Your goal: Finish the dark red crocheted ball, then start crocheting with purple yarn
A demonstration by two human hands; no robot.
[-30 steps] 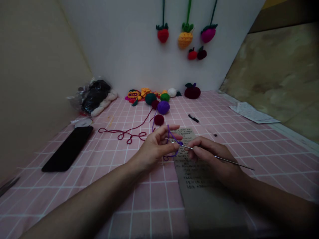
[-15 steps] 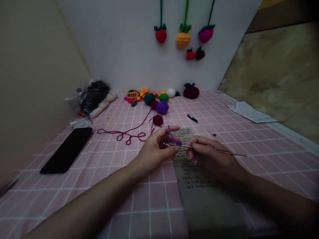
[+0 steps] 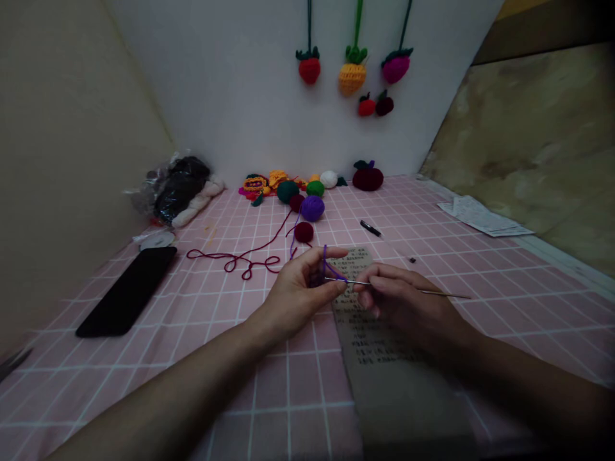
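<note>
My right hand (image 3: 406, 301) is closed around a thin crochet hook (image 3: 444, 294), its tip pointing left toward my other hand. Purple yarn (image 3: 325, 259) loops over the raised index finger of my left hand (image 3: 302, 282) and runs down to the hook. The left thumb and fingers pinch the small purple stitches at the hook's shaft; the fingertips partly cover them. Behind the hands lies the purple yarn ball (image 3: 312, 208), with a strand trailing toward the left hand. Under my hands is a cardboard sheet (image 3: 408, 410) with handwritten lines.
A black phone (image 3: 127, 291) lies at left, near a plastic bag (image 3: 177, 186). Dark red yarn (image 3: 247, 261) curls across the pink checked cloth. A pen (image 3: 370, 228) and papers (image 3: 483, 216) are at right. Crocheted fruits (image 3: 352, 78) hang on the back wall.
The hook and my right hand have shifted very slightly left. The purple yarn stays looped over my left index finger, and both hands keep their grip.
</note>
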